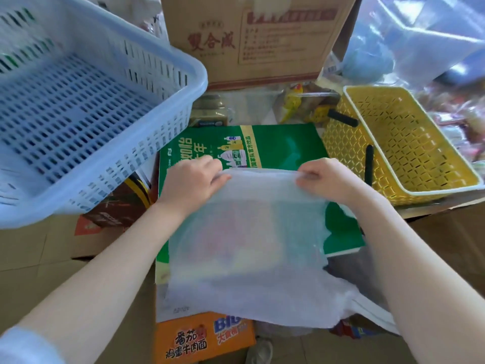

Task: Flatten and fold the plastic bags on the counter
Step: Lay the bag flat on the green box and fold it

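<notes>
Plainly, both hands are pinching the far edge of one translucent white plastic bag [246,248]; the left hand [193,181] holds the corner at about ten o'clock of the sheet, fingers curled round a gathered bit of film, and the right hand [324,179] holds the opposite corner at about two o'clock, its fingers likewise clenched on the edge; held so, the edge is drawn taut between them, which I judge is meant to pull the creases out before any fold is made. From that stretched edge the bag hangs back toward the person at six o'clock, where its lower part is still rumpled and loose; flattening looks begun, folding not yet.

Under the bag lies a green printed carton [275,145], flat side up; it seems to serve as the working surface, since it gives a smooth level face among the clutter; an orange noodle box [202,337] sits at six o'clock below it. A large pale blue basket [86,106] stands tilted at ten o'clock and a yellow basket [409,143] at two o'clock, both just beside the work and holding no bags, perhaps set ready to receive them, though I cannot tell; a brown cardboard box [252,40] stands upright at twelve o'clock; crumpled clear plastic [420,35] is heaped at one o'clock, possibly more bags waiting.
</notes>
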The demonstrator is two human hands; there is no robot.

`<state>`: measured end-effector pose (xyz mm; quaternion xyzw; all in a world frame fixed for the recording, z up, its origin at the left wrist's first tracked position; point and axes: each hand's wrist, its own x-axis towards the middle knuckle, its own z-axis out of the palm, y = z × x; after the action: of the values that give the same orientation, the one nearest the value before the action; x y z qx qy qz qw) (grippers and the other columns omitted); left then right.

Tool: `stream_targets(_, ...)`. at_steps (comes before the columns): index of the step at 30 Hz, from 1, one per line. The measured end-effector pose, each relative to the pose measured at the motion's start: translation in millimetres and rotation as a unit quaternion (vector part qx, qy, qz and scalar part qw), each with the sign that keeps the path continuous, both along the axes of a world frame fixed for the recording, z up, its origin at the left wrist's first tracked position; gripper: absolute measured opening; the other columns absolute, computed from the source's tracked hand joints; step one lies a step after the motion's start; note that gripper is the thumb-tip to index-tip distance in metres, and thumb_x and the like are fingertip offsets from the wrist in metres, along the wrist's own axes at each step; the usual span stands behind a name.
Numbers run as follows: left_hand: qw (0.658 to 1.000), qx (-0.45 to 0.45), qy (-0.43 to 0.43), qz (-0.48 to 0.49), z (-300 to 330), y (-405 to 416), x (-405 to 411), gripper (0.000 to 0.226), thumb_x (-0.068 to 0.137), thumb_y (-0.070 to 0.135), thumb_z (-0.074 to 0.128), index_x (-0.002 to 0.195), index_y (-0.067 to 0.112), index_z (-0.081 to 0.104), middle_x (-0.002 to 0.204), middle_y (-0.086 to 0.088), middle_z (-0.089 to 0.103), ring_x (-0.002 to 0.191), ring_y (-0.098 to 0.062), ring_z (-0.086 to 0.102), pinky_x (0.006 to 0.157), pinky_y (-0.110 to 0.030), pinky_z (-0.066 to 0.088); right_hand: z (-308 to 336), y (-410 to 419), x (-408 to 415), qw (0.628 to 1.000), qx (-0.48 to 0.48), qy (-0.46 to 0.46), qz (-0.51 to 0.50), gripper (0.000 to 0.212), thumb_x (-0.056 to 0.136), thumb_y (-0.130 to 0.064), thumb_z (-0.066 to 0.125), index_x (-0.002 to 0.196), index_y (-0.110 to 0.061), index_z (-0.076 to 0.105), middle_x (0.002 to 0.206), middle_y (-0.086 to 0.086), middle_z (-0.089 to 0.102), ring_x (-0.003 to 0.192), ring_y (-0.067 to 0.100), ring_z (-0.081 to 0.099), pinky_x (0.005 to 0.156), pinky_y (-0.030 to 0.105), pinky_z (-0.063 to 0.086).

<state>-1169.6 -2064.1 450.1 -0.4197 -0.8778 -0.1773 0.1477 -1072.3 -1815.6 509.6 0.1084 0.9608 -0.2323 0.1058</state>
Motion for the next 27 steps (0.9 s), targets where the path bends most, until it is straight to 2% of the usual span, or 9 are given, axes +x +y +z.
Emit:
stream_targets(2,0.996,-0.012,0.028,0.078,-1,14,-13,0.019,0.081,0.025,0.058,0.080,0.006,0.059,0.074,-0.010,0.059,0.067,-0.029,0.057,0.059,-0.032,0.039,-1,2,-22,0.992,0.108,0.056,0.007,0.018,0.090,-0.022,0.050,0.079,-0.011,0.059,0.078,0.006,0.058,0.079,0.030,0.057,0.066,0.033,0.041)
stream_targets(4,0.988,-0.034,0.024,0.148,-17,24,-17,0.029,0.073,0.010,0.069,0.099,0.003,0.059,0.094,-0.015,0.060,0.089,-0.033,0.054,0.073,-0.041,0.045,-14,3,-39,0.981,0.173,0.084,0.020,0.021,0.092,-0.023,0.046,0.089,-0.010,0.062,0.087,0.010,0.063,0.088,0.033,0.057,0.073,0.035,0.037)
stream_targets(6,0.991,-0.044,-0.024,0.120,-41,30,-11,0.039,0.076,0.004,0.066,0.113,0.000,0.055,0.114,-0.020,0.058,0.109,-0.035,0.048,0.090,-0.048,0.043,-41,3,-53,0.971,0.221,0.082,0.039,0.024,0.094,-0.021,0.042,0.094,-0.008,0.062,0.095,0.012,0.065,0.093,0.033,0.056,0.077,0.035,0.034)
stream_targets(10,0.963,-0.171,-0.186,0.096,-87,29,10,0.055,0.098,0.035,0.030,0.145,0.009,0.021,0.155,-0.011,0.012,0.143,-0.026,0.008,0.115,-0.039,0.005,-98,3,-61,0.947,0.317,0.021,0.044,0.027,0.094,-0.016,0.038,0.112,-0.009,0.056,0.118,0.014,0.056,0.113,0.031,0.044,0.097,0.039,0.026)
stream_targets(12,0.952,-0.213,-0.190,0.110,-99,24,13,0.062,0.096,0.048,0.019,0.148,0.016,0.006,0.157,-0.005,-0.002,0.143,-0.020,-0.004,0.115,-0.036,-0.003,-114,-4,-57,0.944,0.326,0.028,0.035,0.039,0.095,-0.016,0.037,0.133,-0.010,0.041,0.143,0.017,0.036,0.136,0.032,0.024,0.113,0.045,0.008)
stream_targets(15,0.951,-0.229,-0.171,0.120,-104,22,13,0.068,0.091,0.059,0.011,0.148,0.024,0.000,0.157,-0.002,-0.006,0.143,-0.020,-0.007,0.113,-0.038,-0.008,-132,-37,-41,0.967,0.209,0.081,0.121,0.054,0.099,-0.031,0.030,0.148,-0.011,0.019,0.157,0.011,0.013,0.145,0.027,0.005,0.115,0.041,-0.006)
stream_targets(19,0.946,-0.245,-0.169,0.124,-108,19,12,0.075,0.082,0.064,0.005,0.147,0.028,-0.003,0.156,-0.001,-0.008,0.143,-0.022,-0.009,0.113,-0.041,-0.010,-157,-41,-16,0.981,0.152,-0.012,0.123,0.070,0.090,-0.059,0.007,0.150,-0.022,0.002,0.158,0.003,-0.004,0.146,0.022,-0.004,0.115,0.039,-0.004)
stream_targets(24,0.936,-0.255,-0.184,0.160,-106,19,11,0.074,0.087,0.066,0.012,0.147,0.027,-0.005,0.155,-0.005,-0.013,0.142,-0.026,-0.013,0.114,-0.043,-0.010,-160,17,7,0.980,0.172,-0.093,-0.035,0.067,0.096,-0.052,0.017,0.150,-0.018,-0.005,0.158,0.005,-0.011,0.145,0.019,-0.008,0.117,0.041,-0.003)
stream_targets(27,0.937,-0.236,-0.202,0.157,-103,21,8,0.070,0.092,0.059,0.017,0.148,0.022,-0.003,0.155,-0.005,-0.012,0.142,-0.026,-0.011,0.114,-0.043,-0.009,-140,16,16,0.978,0.190,-0.074,-0.052,0.066,0.097,-0.046,0.025,0.149,-0.010,0.005,0.158,0.008,0.000,0.145,0.023,0.005,0.117,0.044,0.006)
